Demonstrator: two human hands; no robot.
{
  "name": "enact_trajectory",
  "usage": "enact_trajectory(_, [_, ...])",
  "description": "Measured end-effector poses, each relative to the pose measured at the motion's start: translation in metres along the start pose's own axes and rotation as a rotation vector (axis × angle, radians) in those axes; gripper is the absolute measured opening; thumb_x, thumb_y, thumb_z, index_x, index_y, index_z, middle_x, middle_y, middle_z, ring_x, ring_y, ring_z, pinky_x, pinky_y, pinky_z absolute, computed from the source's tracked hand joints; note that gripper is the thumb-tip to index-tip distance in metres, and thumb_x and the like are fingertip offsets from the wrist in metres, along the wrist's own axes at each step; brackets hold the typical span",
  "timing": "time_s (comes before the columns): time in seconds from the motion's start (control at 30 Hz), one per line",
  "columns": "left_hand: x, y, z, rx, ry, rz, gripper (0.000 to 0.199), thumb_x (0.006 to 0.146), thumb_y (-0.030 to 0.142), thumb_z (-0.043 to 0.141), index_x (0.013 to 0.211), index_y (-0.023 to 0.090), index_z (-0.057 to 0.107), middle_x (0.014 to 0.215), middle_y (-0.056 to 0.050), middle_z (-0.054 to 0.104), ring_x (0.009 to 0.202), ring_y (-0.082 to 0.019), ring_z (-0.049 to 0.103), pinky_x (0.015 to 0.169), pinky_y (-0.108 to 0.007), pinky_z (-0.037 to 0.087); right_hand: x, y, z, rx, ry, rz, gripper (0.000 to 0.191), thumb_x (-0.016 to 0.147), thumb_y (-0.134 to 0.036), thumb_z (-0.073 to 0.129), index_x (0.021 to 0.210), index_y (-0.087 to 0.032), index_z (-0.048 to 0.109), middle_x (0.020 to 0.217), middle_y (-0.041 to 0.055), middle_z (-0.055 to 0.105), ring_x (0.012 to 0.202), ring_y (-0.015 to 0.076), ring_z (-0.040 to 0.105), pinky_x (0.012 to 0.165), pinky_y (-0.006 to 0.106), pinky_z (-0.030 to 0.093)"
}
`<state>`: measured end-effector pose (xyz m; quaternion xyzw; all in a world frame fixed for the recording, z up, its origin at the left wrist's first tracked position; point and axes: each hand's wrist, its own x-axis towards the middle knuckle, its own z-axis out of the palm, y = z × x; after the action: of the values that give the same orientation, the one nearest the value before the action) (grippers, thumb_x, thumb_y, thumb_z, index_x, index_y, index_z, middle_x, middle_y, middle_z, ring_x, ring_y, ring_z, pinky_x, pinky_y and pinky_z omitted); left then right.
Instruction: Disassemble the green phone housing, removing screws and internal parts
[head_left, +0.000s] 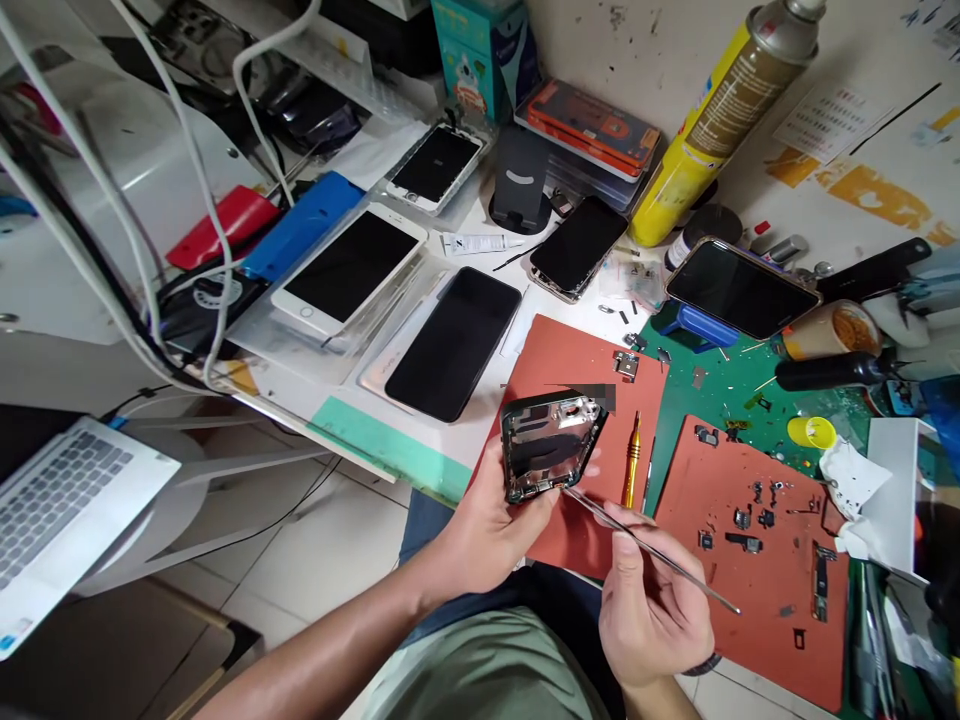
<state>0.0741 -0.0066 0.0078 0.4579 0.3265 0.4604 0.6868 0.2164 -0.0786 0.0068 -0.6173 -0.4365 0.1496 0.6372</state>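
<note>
In the head view, the left hand grips the stripped phone housing in the air above the nearer red-brown silicone mat, tilted so its open inner side faces the camera. Its thumb lies along the lower edge, and the fingers wrap behind the metal, mostly hidden, with one blurred fingertip showing past the right side. This is a firm, closed hold that looks steady enough for fine work. The right hand pinches a long, thin steel pick between thumb and forefinger, pen-fashion, with the other fingers curled loosely beneath it. The pick's tip reaches the housing's lower edge and appears to touch it, though the exact contact is too small to tell. Its shallow angle and the short grip near the hand seem well suited to controlled pressure. Just beside the housing, a yellow-handled precision screwdriver lies on the mat, and loose screws and small phone parts are scattered over a second red-brown mat. Farther up the bench lie a white-framed phone, a black-screened phone and a phone on a blue stand, with a yellow gas canister behind them and a laptop at far left.
</note>
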Motion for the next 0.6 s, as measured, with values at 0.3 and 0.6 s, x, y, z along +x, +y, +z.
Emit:
enact_trajectory(0.3, [-0.0007, -0.0003, -0.0011, 0.003, -0.019, -0.005, 0.042, 0.110, 0.017, 0.059, 0.148, 0.026, 0.043, 0.148, -0.017, 0.069, 0.134, -0.028, 0.072, 0.112, -0.045, 0.063, 0.0002, 0.0027, -0.0029, 0.013, -0.040, -0.023, 0.030, 0.094, 0.003, 0.070, 0.114, -0.019, 0.076, 0.103, 0.0063, 0.084, 0.095, 0.0261, 0.084, 0.084, 0.048, 0.074])
enact_trajectory(0.6, [-0.0005, 0.0011, 0.0004, -0.011, -0.014, -0.009, 0.044, 0.110, 0.015, 0.058, 0.149, 0.027, 0.042, 0.149, -0.015, 0.070, 0.134, -0.026, 0.072, 0.113, -0.041, 0.062, 0.0008, 0.0048, -0.0065, 0.003, -0.099, -0.083, 0.038, 0.091, 0.006, 0.069, 0.119, -0.020, 0.074, 0.108, 0.0078, 0.084, 0.098, 0.0279, 0.084, 0.083, 0.050, 0.076])
